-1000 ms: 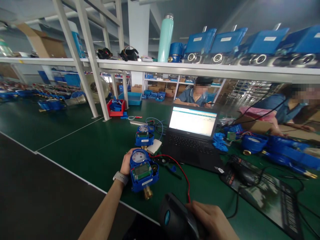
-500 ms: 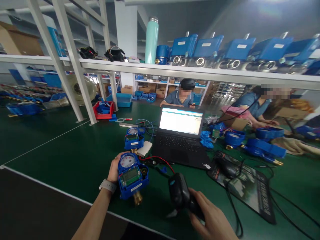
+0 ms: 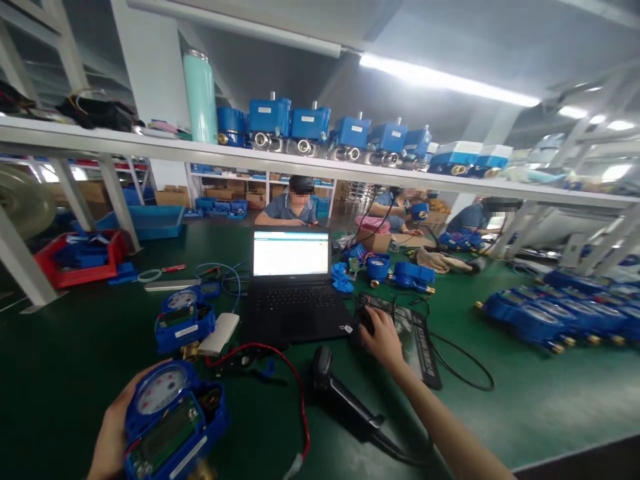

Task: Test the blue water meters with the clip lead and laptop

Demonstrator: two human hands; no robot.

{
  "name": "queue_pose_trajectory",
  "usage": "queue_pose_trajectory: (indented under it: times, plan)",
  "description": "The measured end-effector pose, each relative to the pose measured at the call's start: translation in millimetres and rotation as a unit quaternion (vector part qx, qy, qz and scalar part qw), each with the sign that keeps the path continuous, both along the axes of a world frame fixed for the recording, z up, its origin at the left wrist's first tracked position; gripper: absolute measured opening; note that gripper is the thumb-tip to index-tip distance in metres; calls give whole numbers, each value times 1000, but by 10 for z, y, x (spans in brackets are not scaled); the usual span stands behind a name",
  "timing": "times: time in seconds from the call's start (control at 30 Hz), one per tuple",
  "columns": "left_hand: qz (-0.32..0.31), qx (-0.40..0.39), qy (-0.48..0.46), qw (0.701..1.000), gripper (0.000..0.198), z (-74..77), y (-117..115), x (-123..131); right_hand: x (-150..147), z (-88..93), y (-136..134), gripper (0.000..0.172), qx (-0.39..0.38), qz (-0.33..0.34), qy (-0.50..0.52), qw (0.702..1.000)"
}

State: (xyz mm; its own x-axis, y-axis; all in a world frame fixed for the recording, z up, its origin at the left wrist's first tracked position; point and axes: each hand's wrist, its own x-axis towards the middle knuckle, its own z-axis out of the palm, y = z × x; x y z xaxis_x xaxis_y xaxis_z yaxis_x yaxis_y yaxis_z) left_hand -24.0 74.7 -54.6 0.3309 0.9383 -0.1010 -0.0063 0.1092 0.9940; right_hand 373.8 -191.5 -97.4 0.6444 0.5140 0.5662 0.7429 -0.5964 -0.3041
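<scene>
My left hand (image 3: 110,440) grips a blue water meter (image 3: 170,420) with a round dial and a small display, low at the left. My right hand (image 3: 383,337) rests closed over a black computer mouse (image 3: 367,321) on a dark mouse pad (image 3: 417,340), right of the open laptop (image 3: 293,283). A black handheld barcode scanner (image 3: 333,393) lies on the green table (image 3: 525,400) between my arms. A second blue meter (image 3: 183,323) sits beside a white box (image 3: 220,333), with a red wire (image 3: 280,360) running from there.
A shelf (image 3: 320,167) overhead carries blue units and a mint bottle (image 3: 200,97). Several blue meters (image 3: 550,317) line up at the right. A red tray (image 3: 75,257) stands at the left. Three other people sit working across the table behind the laptop.
My right hand has put the scanner down on the table and moved onto the mouse. The view has swung right, and my left hand with the meter now sits lower and closer.
</scene>
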Motion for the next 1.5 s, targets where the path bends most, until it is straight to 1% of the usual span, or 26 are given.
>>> queue_pose_trajectory:
  times: [0.07,0.1,0.2,0.33,0.43,0.53,0.6,0.7,0.77,0.93,1.03,1.13,1.2,1.27,1.37,1.5]
  plan:
    - [8,22,10,1000,45,26,-29,8,319,-57,27,52,-26,-44,9,999]
    - [8,25,7,1000,47,28,-35,8,424,-100,32,54,-46,-54,23,997]
    - [2,-17,-25,1000,46,14,-33,4,556,-225,34,54,-95,-71,62,991]
    - [10,-33,-47,998,39,8,-48,15,543,-280,35,53,-121,-90,62,987]
    - [15,-12,-57,998,38,10,-73,33,533,-270,43,51,-139,-101,51,984]
    - [16,0,-63,998,41,4,-91,40,543,-272,49,49,-150,-109,41,982]
    - [13,-14,-69,997,43,8,-100,41,557,-286,50,49,-156,-111,34,981]
    - [17,-57,-78,995,46,32,-115,43,581,-312,46,50,-155,-112,30,981]
    - [20,-59,-78,995,46,41,-119,44,590,-320,44,49,-151,-115,28,981]
    - [24,-23,-67,997,39,-15,-87,29,575,-293,45,49,-149,-144,40,978]
    - [24,28,-44,998,35,-49,-53,15,552,-270,49,49,-154,-153,44,975]
    - [24,81,-7,996,33,-40,-34,5,536,-259,55,48,-149,-162,43,974]
    - [27,88,8,996,35,-18,-38,5,533,-257,59,48,-143,-166,44,975]
    - [28,75,0,997,38,8,-54,10,533,-255,60,47,-138,-164,44,976]
    - [29,36,-24,999,39,38,-83,21,536,-248,60,47,-141,-162,44,976]
    - [28,-22,-37,999,46,38,-77,29,537,-243,61,48,-157,-160,48,974]
